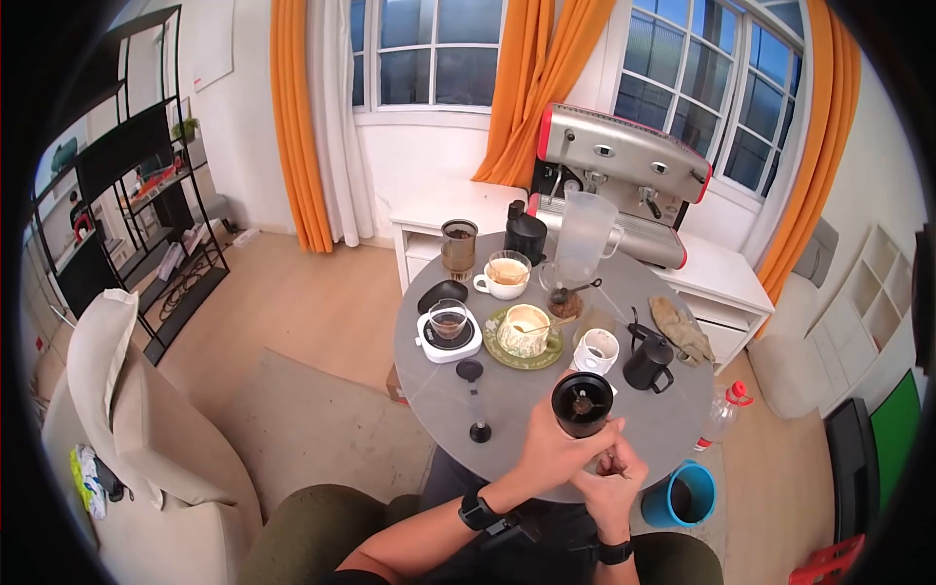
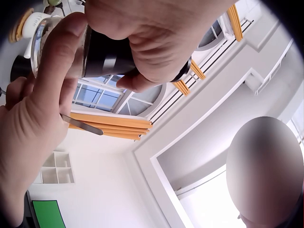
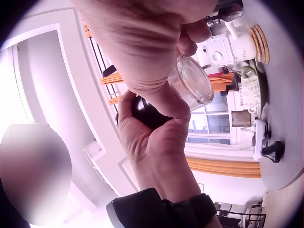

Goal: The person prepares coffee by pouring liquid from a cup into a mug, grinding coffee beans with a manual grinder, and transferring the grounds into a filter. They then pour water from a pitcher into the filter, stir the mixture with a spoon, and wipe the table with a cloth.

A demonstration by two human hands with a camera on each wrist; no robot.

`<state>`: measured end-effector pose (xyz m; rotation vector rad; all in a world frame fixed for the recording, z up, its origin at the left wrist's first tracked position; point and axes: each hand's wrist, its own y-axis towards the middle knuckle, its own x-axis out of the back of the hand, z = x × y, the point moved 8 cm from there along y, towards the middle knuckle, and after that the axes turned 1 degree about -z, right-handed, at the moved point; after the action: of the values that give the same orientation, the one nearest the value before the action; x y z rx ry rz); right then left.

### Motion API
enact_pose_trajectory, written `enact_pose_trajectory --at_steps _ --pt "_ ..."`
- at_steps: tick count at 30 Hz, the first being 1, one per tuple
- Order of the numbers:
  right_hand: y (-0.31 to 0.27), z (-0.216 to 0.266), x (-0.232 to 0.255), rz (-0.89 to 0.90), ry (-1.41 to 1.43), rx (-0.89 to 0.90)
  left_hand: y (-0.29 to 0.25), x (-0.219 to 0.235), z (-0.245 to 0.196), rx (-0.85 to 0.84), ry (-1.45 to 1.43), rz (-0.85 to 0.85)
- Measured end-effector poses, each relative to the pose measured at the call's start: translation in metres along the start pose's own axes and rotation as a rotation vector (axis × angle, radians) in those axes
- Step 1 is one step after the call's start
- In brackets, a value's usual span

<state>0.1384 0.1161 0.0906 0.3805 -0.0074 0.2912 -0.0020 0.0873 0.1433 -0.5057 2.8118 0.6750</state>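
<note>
Held over the table's near edge is a hand coffee grinder [image 1: 582, 403], its round black top facing up with the inner spokes showing. My left hand [image 1: 556, 450] grips the grinder's black body [image 2: 110, 56]. Lower down, my right hand [image 1: 614, 476] has its fingers curled at the grinder's clear glass jar [image 3: 195, 83]. In the left wrist view the thumb of the right hand [image 2: 35, 107] lies along that jar. A flat metal strip [image 2: 84, 125] sticks out beside the right hand; its other end is hidden.
Around the grey round table [image 1: 429, 400] stand a white scale [image 1: 449, 336] with a glass cup, a green plate [image 1: 526, 356] bearing a cup, a white mug [image 1: 596, 351], a black kettle [image 1: 648, 361] and a plastic pitcher [image 1: 585, 234]. A blue bucket [image 1: 707, 483] sits on the floor at right.
</note>
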Motion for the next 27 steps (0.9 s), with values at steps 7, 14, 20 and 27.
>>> enact_pose_trajectory --at_steps 7,14,20,27 --pt "0.017 0.006 -0.015 0.230 -0.213 -0.112 0.003 0.042 0.021 0.106 0.027 -0.161" --pt "0.079 0.101 -0.030 0.047 0.036 0.166 -0.006 0.117 -0.007 -0.006 0.021 -0.419" --pt "0.175 0.106 -0.143 0.319 -0.008 0.404 -0.031 0.163 -0.030 -0.056 0.132 -0.586" --pt "0.236 0.010 -0.236 0.444 -0.020 0.150 -0.045 0.206 -0.034 -0.048 0.250 -0.689"
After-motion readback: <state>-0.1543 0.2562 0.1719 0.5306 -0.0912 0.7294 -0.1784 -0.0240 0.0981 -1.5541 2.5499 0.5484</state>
